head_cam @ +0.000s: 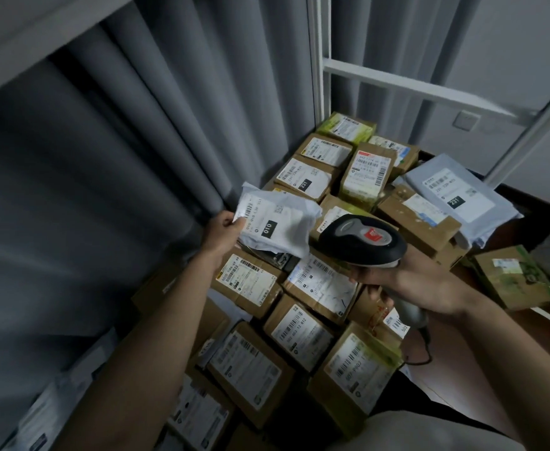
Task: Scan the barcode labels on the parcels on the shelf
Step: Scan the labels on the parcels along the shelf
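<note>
My left hand [222, 230] grips the left edge of a white soft parcel bag [281, 227], lifted above the pile with its barcode label and a black "010" tag facing up. My right hand [410, 284] is wrapped round the handle of a black and grey barcode scanner [363, 243]. The scanner's head sits just right of the white bag, over the pile. Below both hands lie several brown cardboard parcels [301, 330] with white barcode labels, packed closely on the shelf.
A grey curtain [120, 157] hangs along the left and back. A white shelf frame [397, 81] rises behind the pile. A pale blue bag parcel [459, 196] tagged "231" lies at the right. The scanner's cable [425, 351] trails down over the right-hand boxes.
</note>
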